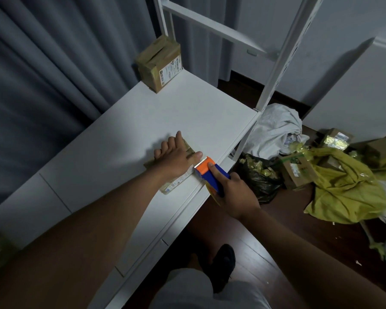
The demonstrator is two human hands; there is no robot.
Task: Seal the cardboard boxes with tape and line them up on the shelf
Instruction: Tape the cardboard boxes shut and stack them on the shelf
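A flat cardboard box (175, 182) lies near the front edge of the white shelf (125, 139). My left hand (176, 155) presses flat on its top with straight fingers, covering most of it. My right hand (234, 192) grips an orange and blue tape dispenser (210, 171), its toothed blade at the box's right edge next to my left thumb. A second, taped cardboard box (159, 63) stands upright at the far end of the shelf.
White shelf uprights (279, 61) rise at the far right corner. On the dark wood floor to the right lie a white bag (274, 128), a black bag (259, 175), more cardboard boxes (299, 170) and a yellow bag (350, 190). Grey curtains hang on the left.
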